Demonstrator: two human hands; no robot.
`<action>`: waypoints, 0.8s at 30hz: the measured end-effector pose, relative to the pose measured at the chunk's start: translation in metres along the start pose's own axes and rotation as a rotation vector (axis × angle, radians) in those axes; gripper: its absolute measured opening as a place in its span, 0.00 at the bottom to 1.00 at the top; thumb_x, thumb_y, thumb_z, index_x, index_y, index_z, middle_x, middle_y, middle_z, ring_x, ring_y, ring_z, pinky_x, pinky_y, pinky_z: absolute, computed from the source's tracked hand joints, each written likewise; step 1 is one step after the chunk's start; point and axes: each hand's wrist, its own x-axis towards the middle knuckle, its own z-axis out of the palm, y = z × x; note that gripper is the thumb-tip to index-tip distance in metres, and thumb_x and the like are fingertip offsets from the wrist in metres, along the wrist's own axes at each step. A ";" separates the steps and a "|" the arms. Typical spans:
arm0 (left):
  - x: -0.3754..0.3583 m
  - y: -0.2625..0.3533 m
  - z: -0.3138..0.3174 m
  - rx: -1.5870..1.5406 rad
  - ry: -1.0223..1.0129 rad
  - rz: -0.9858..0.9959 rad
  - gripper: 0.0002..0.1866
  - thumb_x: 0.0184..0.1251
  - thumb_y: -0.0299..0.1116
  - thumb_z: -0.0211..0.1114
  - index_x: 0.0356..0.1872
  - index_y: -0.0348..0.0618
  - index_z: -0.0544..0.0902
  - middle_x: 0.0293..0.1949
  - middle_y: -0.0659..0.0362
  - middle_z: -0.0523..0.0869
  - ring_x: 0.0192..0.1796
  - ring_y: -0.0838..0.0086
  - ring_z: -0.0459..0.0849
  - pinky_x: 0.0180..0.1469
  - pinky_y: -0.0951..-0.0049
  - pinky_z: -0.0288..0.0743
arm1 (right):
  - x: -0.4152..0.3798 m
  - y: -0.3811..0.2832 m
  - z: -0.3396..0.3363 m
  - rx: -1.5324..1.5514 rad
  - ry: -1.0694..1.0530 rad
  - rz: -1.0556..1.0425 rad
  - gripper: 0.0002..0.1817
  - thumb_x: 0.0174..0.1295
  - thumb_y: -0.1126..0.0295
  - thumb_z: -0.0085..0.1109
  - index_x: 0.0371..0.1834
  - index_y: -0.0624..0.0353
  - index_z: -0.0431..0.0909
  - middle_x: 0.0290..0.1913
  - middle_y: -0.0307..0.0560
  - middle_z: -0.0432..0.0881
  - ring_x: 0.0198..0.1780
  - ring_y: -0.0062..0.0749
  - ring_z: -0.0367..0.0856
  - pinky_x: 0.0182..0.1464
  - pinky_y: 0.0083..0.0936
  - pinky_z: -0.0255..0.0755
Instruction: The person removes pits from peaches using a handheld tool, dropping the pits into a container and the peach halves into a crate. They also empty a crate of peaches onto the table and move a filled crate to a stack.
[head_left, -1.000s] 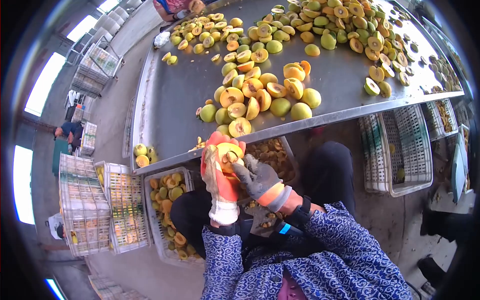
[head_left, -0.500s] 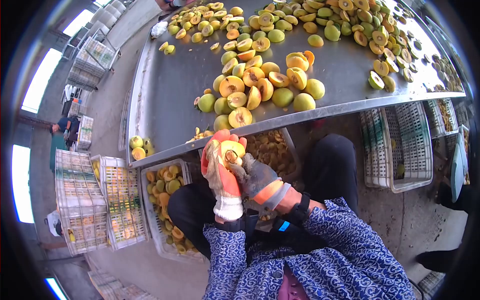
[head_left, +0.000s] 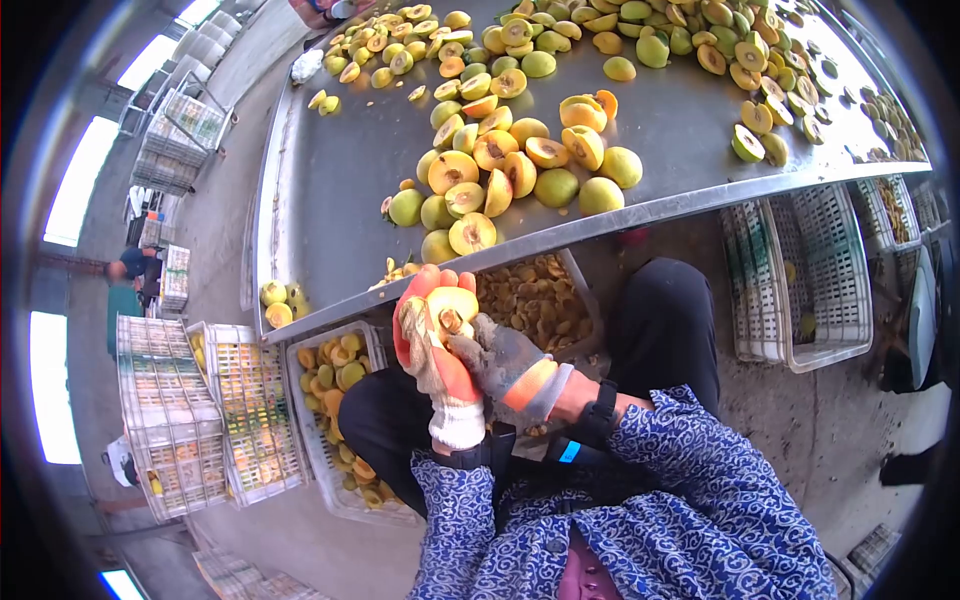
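Observation:
My left hand, in an orange and white glove, is wrapped round a halved yellow fruit with its cut face up. Against the pit of that fruit presses my right hand, in a grey glove with an orange band; its fingers are closed, and whatever they grip is hidden. Both hands are in front of the metal table's edge. Beyond them a pile of halved and whole fruit lies on the table. Below the edge stands a crate of small brown-orange pieces.
A crate of fruit halves stands by my left knee. Stacked crates are further left, and white crates stand at the right under the table. More fruit covers the table's far right. Another person is at the far left.
The view has shifted slightly, so the table's fruit appears a little further left and up. Both hands remain together on the same fruit, with the right fingers slightly shifted over its pit.

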 end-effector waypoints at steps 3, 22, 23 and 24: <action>-0.002 0.006 0.002 0.014 -0.013 -0.015 0.20 0.79 0.44 0.63 0.59 0.37 0.84 0.60 0.51 0.85 0.59 0.57 0.85 0.65 0.46 0.82 | -0.002 -0.007 -0.002 0.042 -0.042 0.101 0.27 0.80 0.47 0.46 0.62 0.61 0.74 0.43 0.66 0.85 0.46 0.61 0.85 0.48 0.46 0.79; 0.007 0.020 0.002 0.022 -0.068 -0.099 0.24 0.78 0.49 0.64 0.55 0.35 0.84 0.55 0.49 0.88 0.55 0.57 0.88 0.61 0.49 0.85 | 0.008 -0.025 -0.018 0.381 -0.297 0.295 0.40 0.77 0.33 0.38 0.66 0.61 0.76 0.51 0.58 0.86 0.51 0.47 0.87 0.50 0.37 0.83; 0.006 0.023 0.003 0.054 -0.074 -0.113 0.24 0.77 0.50 0.64 0.56 0.35 0.84 0.55 0.50 0.87 0.55 0.57 0.88 0.60 0.50 0.85 | 0.007 -0.015 -0.013 0.402 -0.314 0.299 0.41 0.76 0.31 0.38 0.65 0.60 0.77 0.49 0.56 0.87 0.45 0.42 0.87 0.39 0.33 0.81; 0.009 0.022 0.000 0.115 -0.137 -0.059 0.24 0.77 0.50 0.65 0.54 0.35 0.84 0.53 0.49 0.88 0.52 0.57 0.90 0.53 0.50 0.88 | 0.007 -0.010 -0.010 0.422 -0.331 0.304 0.42 0.75 0.29 0.39 0.65 0.59 0.77 0.47 0.53 0.87 0.39 0.37 0.88 0.28 0.29 0.79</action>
